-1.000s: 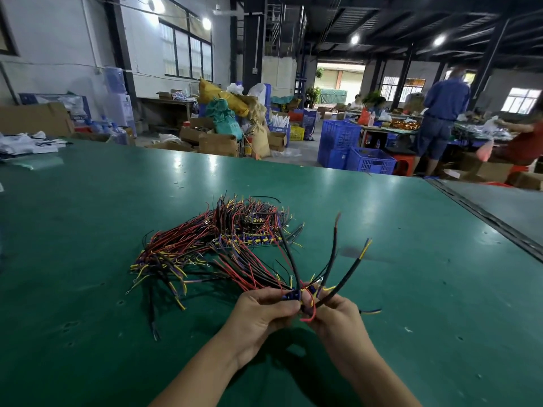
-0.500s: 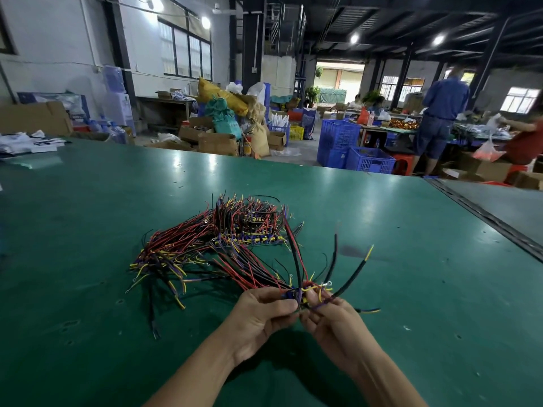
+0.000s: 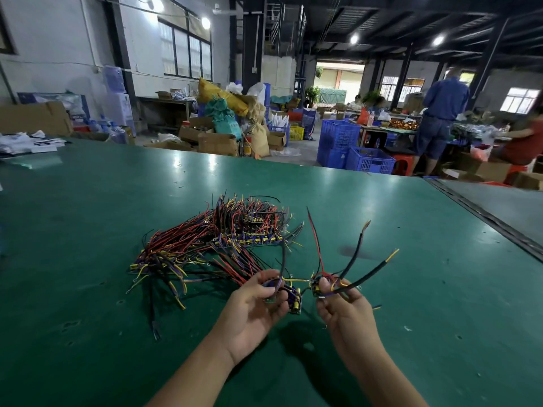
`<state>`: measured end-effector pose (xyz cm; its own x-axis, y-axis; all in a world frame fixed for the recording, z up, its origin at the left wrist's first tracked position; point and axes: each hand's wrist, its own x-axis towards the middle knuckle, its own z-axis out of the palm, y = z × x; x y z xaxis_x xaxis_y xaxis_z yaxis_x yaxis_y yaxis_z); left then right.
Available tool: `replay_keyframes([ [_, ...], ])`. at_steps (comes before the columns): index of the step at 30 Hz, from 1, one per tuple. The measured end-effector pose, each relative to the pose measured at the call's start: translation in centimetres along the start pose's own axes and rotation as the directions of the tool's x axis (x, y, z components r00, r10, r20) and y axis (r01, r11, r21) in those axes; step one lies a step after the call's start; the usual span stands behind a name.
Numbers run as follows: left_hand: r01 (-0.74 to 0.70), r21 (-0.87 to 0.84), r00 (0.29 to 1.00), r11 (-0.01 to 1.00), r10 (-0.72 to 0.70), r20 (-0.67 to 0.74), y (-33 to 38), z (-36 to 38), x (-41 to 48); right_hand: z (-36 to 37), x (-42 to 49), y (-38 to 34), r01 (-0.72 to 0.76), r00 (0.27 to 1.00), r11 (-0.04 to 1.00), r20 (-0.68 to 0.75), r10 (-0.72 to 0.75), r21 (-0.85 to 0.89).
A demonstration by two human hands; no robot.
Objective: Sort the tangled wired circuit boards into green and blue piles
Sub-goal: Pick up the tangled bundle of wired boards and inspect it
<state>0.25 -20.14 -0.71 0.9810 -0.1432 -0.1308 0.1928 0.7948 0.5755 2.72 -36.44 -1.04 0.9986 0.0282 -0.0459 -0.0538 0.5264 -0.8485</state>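
A tangled heap of wired circuit boards [image 3: 223,242] with red, black, yellow and purple wires lies on the green table [image 3: 88,201], just beyond my hands. My left hand [image 3: 255,304] grips a small board [image 3: 289,298] whose wires still run into the heap. My right hand [image 3: 338,306] pinches a second small board [image 3: 318,284], its thick black wires [image 3: 364,268] fanning up and to the right. A thin yellow wire stretches between the two boards. The board colours are hard to tell.
A dark seam [image 3: 484,218] crosses the table at the right. Papers [image 3: 26,142] lie at the far left corner. Beyond the table stand cardboard boxes [image 3: 217,142], blue crates [image 3: 352,154] and people at another bench [image 3: 437,118].
My hands have drawn apart, splitting one cluster into two boards. The right hand has moved right with its board and black wires; the left stays near the heap.
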Motion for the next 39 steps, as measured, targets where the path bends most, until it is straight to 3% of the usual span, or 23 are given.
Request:
replay_keyframes([
  [7, -0.158, -0.304, 0.978, 0.939, 0.192, 0.084, 1.4, -1.2, 0.3, -1.0, 0.8, -0.1, -0.002, 0.997, 0.998, -0.071, 0.006, 0.061],
  [9, -0.181, -0.234, 0.971, 0.955, 0.211, 0.109, 1.6, -1.3, 0.3, -1.1, 0.8, 0.1, -0.003, 0.998, 0.999, -0.061, 0.006, 0.052],
  [12, -0.196, 0.017, 0.98, 0.98, 0.196, 0.022, 0.9, -0.9, 0.4, -0.8, 0.6, 0.3, 0.01, 0.999, 1.0, -0.039, -0.01, -0.019],
  [15, -0.189, 0.327, 0.975, 0.926, 0.218, -0.052, -0.3, -0.1, 0.3, -0.4, 0.0, 0.5, 0.027, 0.999, 0.995, 0.034, -0.024, -0.101],
  [18, -0.143, 0.5, 0.971, 0.854, 0.22, -0.098, -1.4, 0.2, 0.2, -0.2, -0.4, 0.8, 0.072, 0.995, 0.956, 0.086, -0.049, -0.285],
  [21, -0.149, 0.551, 0.974, 0.821, 0.218, -0.062, -1.6, 0.4, 0.0, -0.2, -0.5, 0.9, 0.128, 0.99, 0.91, 0.109, -0.092, -0.393],
  [27, -0.149, 0.542, 0.987, 0.827, 0.155, 0.034, -1.6, 0.6, -0.5, 0.3, -0.9, 0.7, 0.191, 0.974, 0.919, 0.183, -0.134, -0.344],
  [32, -0.192, 0.617, 0.977, 0.763, 0.205, 0.05, -1.5, 0.3, -0.4, 0.2, -1.1, 0.7, 0.195, 0.972, 0.908, 0.195, -0.129, -0.371],
  [36, -0.158, 0.552, 0.981, 0.819, 0.195, -0.007, -1.5, 0.2, -0.1, 0.2, -0.9, 1.1, 0.14, 0.982, 0.938, 0.162, -0.092, -0.318],
  [39, -0.155, 0.55, 0.986, 0.821, 0.164, 0.034, -1.3, 0.2, -0.3, 0.2, -0.9, 1.0, 0.072, 0.988, 0.964, 0.15, -0.034, -0.255],
])
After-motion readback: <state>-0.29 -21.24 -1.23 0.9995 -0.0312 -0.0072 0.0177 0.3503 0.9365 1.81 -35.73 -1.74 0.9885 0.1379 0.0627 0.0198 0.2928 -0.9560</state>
